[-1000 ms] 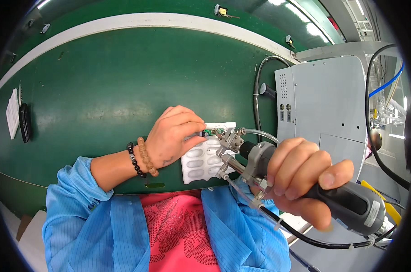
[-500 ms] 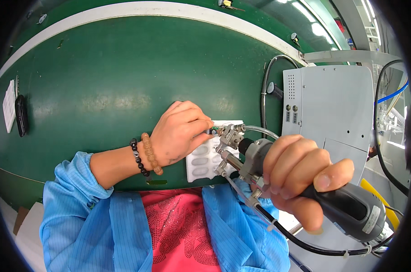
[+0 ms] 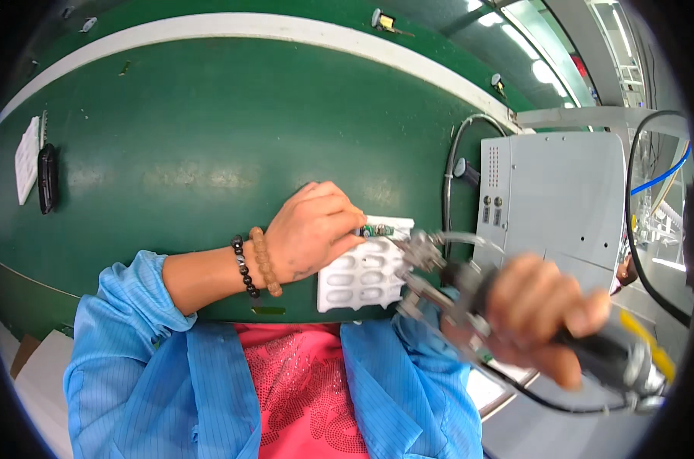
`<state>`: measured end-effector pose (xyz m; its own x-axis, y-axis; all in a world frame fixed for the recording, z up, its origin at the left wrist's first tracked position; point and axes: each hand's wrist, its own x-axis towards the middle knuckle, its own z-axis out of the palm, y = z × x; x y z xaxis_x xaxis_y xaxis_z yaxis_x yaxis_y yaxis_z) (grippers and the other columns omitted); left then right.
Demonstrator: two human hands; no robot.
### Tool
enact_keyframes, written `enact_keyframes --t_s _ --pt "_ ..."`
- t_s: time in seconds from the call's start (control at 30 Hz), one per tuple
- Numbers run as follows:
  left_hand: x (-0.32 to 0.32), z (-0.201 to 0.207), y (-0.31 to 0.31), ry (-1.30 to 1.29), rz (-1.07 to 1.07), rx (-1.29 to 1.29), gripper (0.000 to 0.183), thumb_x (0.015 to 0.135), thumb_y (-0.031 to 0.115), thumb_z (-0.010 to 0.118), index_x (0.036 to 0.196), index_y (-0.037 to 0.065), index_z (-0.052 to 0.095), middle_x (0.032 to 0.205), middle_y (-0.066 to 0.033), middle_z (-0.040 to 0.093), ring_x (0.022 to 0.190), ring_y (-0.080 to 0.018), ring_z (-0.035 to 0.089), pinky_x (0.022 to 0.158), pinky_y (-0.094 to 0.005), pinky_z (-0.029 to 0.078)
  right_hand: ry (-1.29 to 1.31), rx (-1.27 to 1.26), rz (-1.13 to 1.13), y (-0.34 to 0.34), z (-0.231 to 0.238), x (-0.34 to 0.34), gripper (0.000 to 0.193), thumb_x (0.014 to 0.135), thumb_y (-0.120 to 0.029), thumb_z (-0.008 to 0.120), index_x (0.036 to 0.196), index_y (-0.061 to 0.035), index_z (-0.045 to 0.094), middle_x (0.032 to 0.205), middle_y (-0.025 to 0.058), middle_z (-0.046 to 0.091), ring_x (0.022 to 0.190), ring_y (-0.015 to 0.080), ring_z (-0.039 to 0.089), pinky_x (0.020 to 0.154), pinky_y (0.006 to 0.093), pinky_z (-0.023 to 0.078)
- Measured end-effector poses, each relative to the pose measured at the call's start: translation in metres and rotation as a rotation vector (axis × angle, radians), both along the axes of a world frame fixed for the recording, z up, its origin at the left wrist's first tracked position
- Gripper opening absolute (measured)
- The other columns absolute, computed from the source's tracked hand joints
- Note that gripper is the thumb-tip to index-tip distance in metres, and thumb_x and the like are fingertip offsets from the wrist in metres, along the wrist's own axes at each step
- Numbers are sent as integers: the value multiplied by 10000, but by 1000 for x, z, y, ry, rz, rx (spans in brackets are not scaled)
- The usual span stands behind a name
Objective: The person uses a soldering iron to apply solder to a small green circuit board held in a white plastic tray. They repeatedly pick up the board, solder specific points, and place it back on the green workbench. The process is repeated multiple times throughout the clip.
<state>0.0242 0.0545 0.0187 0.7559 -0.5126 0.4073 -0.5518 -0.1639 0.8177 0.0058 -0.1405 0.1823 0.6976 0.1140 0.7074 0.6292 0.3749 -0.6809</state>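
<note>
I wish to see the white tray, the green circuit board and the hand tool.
White tray (image 3: 371, 278): head view, on a middle hollow.
Green circuit board (image 3: 379, 230): head view, on its visible face.
Hand tool (image 3: 608, 356): head view, on its blurred black handle.

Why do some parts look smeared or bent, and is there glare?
Head view: the right hand and black-handled tool are blurred, probably by motion, while the left hand looks sharper; head view: the far white strip curves from fisheye distortion; head view: pale patches on the green tabletop may be glare or scuffs.
</note>
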Motion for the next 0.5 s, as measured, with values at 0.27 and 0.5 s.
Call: enact_keyframes --t_s 0.27,0.5 --pt "7 27 12 44 60 14 257 750 133 814 974 39 728 1082 -93 672 1001 -276 614 824 -367 507 -117 30 -236 -26 15 -34 381 903 -321 729 999 -46 482 616 0 528 457 84 510 423 201 461" --pt "99 64 52 257 226 137 243 809 180 791 964 3 733 892 -137 698 780 -233 653 743 -326 513 -92 -44 -222 -34 9 -34 406 897 -321 734 977 -50 443 598 7 534 454 95 529 388 207 473"
